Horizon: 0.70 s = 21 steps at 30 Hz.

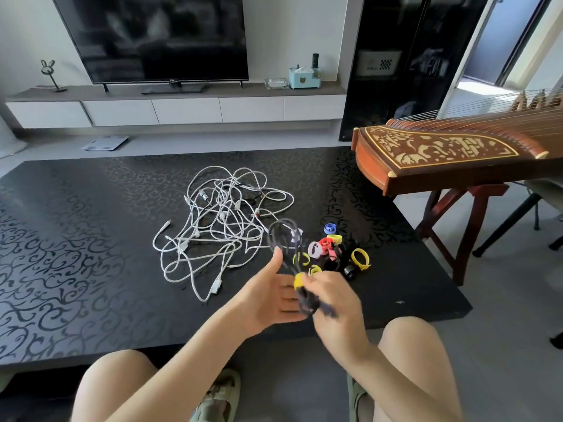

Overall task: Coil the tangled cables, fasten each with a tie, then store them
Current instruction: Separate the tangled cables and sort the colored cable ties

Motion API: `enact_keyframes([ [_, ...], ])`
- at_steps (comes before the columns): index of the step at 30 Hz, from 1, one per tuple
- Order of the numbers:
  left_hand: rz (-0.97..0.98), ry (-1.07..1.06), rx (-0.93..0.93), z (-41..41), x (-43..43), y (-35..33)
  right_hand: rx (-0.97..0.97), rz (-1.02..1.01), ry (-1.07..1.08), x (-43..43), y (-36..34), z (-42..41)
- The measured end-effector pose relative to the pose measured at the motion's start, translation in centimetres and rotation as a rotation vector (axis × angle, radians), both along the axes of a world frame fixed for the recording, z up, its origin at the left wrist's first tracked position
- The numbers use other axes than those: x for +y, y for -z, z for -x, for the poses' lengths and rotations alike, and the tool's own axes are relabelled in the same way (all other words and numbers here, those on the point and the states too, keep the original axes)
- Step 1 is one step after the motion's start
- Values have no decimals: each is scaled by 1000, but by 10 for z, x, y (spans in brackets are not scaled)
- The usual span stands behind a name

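Holding a coiled black cable (307, 301) up over the near edge of the table (91, 239). The right hand (335, 300) has its grip closed round the bundle, just below a yellow tie (298, 281) wrapped on it. It's all a bit motion-blurred. The left hand (271, 296) is flat open beside it, thumb up, palm facing the coil. The coil's loops partly cover the pile of coloured ties (332, 251). The white cable tangle (219, 220) lies just left of those, and a guzheng (441, 150) on its stand is at the table's right.
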State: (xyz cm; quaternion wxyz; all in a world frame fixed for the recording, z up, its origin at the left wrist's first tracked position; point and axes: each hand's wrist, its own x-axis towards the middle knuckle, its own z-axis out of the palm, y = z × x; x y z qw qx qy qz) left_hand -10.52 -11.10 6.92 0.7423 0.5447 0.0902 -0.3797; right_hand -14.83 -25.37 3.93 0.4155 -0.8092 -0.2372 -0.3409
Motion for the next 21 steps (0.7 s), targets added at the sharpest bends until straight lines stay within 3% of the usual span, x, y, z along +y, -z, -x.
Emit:
enact_keyframes([
  [3,259,-210,77,-10,-7,3,-93,321,-95,-4,9,2],
  [6,137,-391,-30,-19,-8,12,14,332,-67,-16,14,-3],
  [9,7,-511,-76,-33,2,14,131,271,198,-40,17,-22],
  [11,-17,-506,-71,-41,11,11,286,272,402,-55,21,-38],
  [14,-130,-440,-135,-51,13,13,426,359,467,-66,30,-63],
  [19,-257,-363,-186,-59,-1,21,482,857,437,-55,40,-98],
  [21,-298,-328,-203,-63,-6,25,518,933,446,-56,43,-109],
])
